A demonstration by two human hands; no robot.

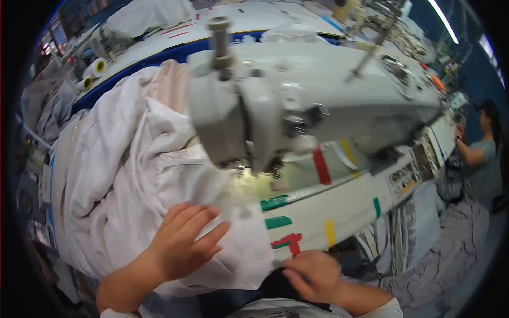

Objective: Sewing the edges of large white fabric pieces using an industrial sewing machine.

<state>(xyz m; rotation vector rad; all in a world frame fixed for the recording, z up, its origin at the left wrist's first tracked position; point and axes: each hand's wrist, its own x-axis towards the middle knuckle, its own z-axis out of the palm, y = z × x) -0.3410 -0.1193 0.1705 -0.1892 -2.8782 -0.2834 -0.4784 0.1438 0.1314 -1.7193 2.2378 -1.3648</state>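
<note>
A large piece of pale, whitish fabric lies in loose folds over the left of the sewing table, its smoother part running under the head of a grey-white industrial sewing machine. Above that fabric, just in front of the lit needle area, is my left hand with its fingers apart; whether the fingertips touch the cloth is unclear. My right hand is curled closed at the table's front edge, beside the fabric's right corner. Slight blur and the hand itself hide whatever is between its fingers.
Red, green and yellow tape strips mark the table right of the needle. Grey and white garments are heaped at the lower right. Another person works at the far right. Yellow-cored thread cones stand at the back left.
</note>
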